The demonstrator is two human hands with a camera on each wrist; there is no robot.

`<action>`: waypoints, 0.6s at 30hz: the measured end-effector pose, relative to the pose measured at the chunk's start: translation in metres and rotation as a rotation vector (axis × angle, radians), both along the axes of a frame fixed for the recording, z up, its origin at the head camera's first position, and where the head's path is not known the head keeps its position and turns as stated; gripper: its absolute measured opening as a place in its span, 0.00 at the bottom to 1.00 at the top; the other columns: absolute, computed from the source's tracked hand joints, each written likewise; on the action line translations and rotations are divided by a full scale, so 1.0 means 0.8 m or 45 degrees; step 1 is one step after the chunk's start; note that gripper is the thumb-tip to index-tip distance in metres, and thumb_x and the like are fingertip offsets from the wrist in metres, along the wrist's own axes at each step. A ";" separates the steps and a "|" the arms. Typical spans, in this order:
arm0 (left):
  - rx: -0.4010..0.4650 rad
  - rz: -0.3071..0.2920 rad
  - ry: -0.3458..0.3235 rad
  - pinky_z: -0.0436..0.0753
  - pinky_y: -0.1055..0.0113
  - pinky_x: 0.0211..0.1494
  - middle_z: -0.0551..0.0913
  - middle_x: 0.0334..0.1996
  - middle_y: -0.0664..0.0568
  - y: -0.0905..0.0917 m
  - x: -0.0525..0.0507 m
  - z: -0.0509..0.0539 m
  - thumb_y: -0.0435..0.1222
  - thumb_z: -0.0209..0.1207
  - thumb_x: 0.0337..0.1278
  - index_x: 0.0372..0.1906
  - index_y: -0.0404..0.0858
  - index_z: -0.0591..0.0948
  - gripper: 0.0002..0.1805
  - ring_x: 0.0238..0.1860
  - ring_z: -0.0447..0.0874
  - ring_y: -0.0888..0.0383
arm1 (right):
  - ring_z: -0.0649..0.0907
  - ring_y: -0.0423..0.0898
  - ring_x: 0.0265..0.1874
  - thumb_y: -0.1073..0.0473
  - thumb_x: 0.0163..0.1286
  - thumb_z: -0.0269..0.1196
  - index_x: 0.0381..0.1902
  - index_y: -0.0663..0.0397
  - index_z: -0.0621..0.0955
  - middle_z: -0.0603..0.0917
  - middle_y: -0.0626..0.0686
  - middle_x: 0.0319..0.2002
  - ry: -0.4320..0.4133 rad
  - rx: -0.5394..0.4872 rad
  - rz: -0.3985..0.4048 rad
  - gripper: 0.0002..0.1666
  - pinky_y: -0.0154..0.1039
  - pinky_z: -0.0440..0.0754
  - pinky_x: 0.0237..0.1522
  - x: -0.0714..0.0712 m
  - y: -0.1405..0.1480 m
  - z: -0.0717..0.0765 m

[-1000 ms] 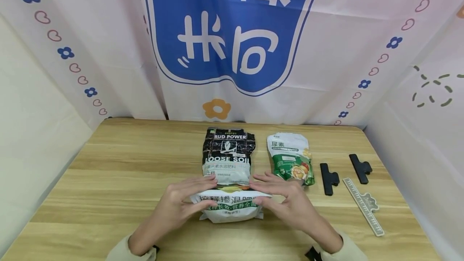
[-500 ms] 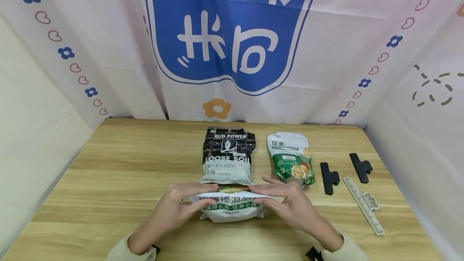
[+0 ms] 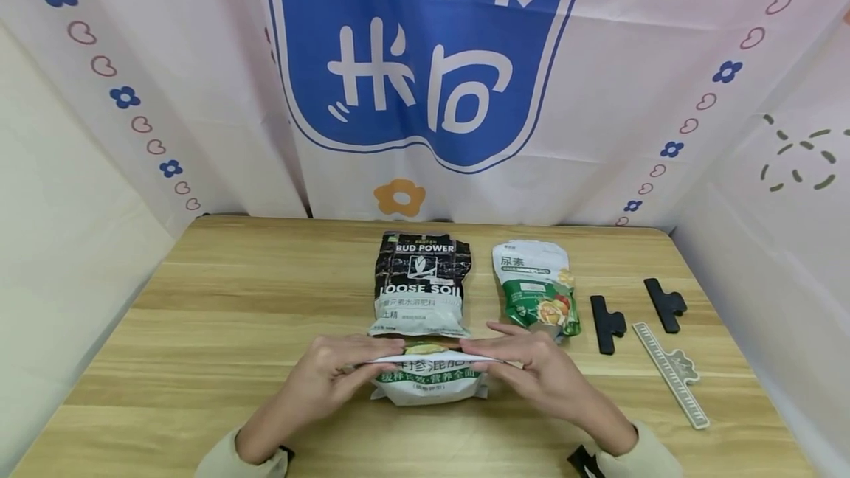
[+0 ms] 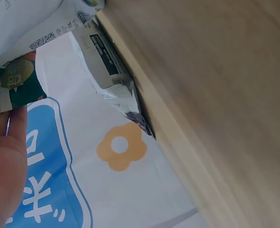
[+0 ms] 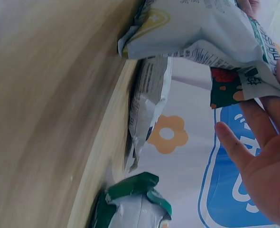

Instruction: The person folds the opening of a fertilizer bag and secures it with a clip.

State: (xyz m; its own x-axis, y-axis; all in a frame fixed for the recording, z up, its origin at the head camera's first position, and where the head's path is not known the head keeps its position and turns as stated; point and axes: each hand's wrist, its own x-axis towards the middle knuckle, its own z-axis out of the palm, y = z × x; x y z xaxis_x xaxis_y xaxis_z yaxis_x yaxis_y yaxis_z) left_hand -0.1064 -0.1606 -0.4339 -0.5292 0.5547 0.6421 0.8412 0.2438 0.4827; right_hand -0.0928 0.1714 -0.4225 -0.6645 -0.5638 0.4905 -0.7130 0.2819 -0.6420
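Note:
A white fertilizer bag (image 3: pixel 428 389) with green print stands near the table's front, its upper part folded over along a crease. My left hand (image 3: pixel 332 366) pinches the left end of that fold, thumb in front and fingers behind. At the right end, my right hand (image 3: pixel 524 367) pinches the crease the same way. The left wrist view shows the bag's side (image 4: pixel 26 23) and part of the left hand (image 4: pixel 4 175). In the right wrist view, a dark green flap (image 5: pixel 225 90) hangs at the right hand (image 5: pixel 273 156), whose little finger sticks out.
Just behind lies a black and white "Loose Soil" bag (image 3: pixel 421 286). A white and green bag (image 3: pixel 536 286) lies to its right. Farther right are two black clips, a nearer clip (image 3: pixel 607 324) and a farther clip (image 3: pixel 665 305), and a grey ruler-like clip (image 3: pixel 671 375). A printed curtain (image 3: pixel 598 109) hangs behind the table.
The fold at the bag's top has come down and flattened, hiding more of the print. Both hands' fingers have drawn back toward the thumbs. The other bags and clips stay put.

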 end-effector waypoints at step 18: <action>-0.187 -0.113 -0.038 0.87 0.73 0.59 0.90 0.57 0.48 -0.009 0.000 0.017 0.19 0.67 0.55 0.63 0.41 0.85 0.30 0.53 0.93 0.49 | 0.93 0.46 0.50 0.61 0.75 0.66 0.58 0.52 0.88 0.92 0.49 0.53 0.412 0.149 -0.029 0.16 0.38 0.77 0.76 -0.006 0.015 0.002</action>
State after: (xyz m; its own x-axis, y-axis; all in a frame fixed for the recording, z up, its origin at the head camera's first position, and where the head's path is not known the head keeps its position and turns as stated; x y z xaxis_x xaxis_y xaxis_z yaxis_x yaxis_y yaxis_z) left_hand -0.1062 -0.1675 -0.4205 -0.4917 0.6868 0.5353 0.8484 0.2394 0.4721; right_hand -0.0973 0.1834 -0.4208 -0.4984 -0.6152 0.6108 -0.8669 0.3587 -0.3461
